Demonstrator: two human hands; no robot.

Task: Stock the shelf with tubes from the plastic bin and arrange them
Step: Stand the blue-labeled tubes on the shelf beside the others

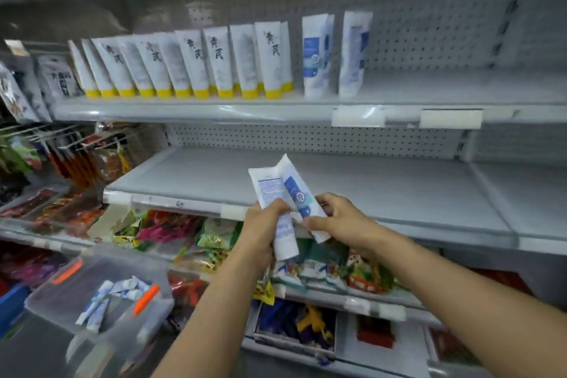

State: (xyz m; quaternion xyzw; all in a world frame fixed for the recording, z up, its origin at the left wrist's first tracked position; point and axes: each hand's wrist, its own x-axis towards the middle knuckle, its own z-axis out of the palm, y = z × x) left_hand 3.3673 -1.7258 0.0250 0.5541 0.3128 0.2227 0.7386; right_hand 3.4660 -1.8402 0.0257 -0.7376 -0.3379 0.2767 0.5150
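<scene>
Held stock: two white plastic tubes with blue print, in front of the middle shelf's front lip.
- Left hand [265, 224]: fingers curled round the first tube [270, 190], cap end down.
- Right hand [334, 221]: thumb and fingers pinch the second tube [296, 190] near its cap. The two tubes cross and touch, crimped ends up.

Middle shelf [383, 187], grey metal: bare board, open across its whole width behind the hands.

Upper shelf [460, 86], grey metal: a close row of white yellow-capped tubes [196, 64] stands cap-down at the left. Beside it is a standing pair [317, 55] of white-and-blue tubes with a gap between them. To the right the board lies open as far as the upright.

Clear plastic bin [61, 291], orange latches: lower left, well apart from the hands, with loose tubes [116, 288] lying inside.

Snack packets [214, 233], coloured: below the middle shelf.

Writing: the black brush characters on the yellow-capped tubes are blurred, and the blue print on the held tubes is too small to read. Two price tags [450, 118] on the upper lip show plain white.
</scene>
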